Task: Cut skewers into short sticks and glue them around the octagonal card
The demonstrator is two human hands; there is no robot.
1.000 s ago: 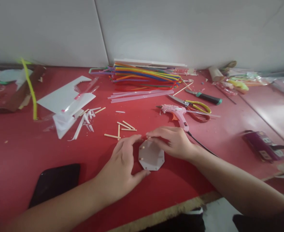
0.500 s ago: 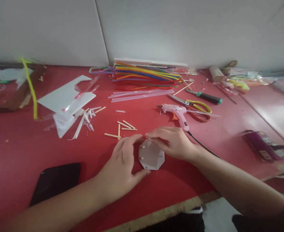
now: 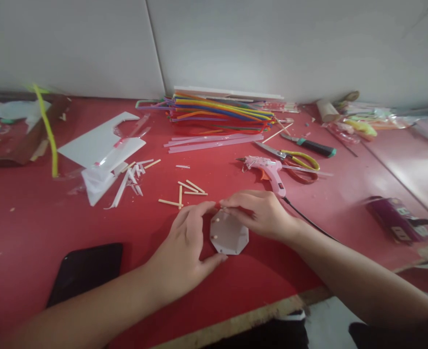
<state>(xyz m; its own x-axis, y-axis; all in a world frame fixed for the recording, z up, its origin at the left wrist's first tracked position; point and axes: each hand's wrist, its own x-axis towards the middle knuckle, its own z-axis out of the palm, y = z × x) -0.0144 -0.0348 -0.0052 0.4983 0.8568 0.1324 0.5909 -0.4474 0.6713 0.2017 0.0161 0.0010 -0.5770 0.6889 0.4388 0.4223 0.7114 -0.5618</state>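
Observation:
A white octagonal board (image 3: 230, 235) lies flat on the red table in front of me, with holes or dark spots along its rim and a couple of short wooden sticks (image 3: 215, 237) standing at its left side. My left hand (image 3: 187, 247) curves around the board's left side, thumb at the lower edge and fingertips by the upper edge, bracing it. At the top edge my right hand (image 3: 257, 213) pinches a small pale piece, seemingly another short stick, mostly hidden by the fingertips. Several loose wooden sticks (image 3: 194, 186) lie just beyond my left hand.
Behind my right hand rest a pink glue gun (image 3: 267, 169), scissors (image 3: 297, 162) and a utility knife (image 3: 316, 146). Colourful pipe cleaners (image 3: 221, 111) lie by the wall. White board offcuts (image 3: 97, 143) and a black phone (image 3: 86, 271) are left; a purple box (image 3: 398, 218) sits right.
Both hands keep the same pose around the octagonal board. Only a very slight shift of the whole view shows.

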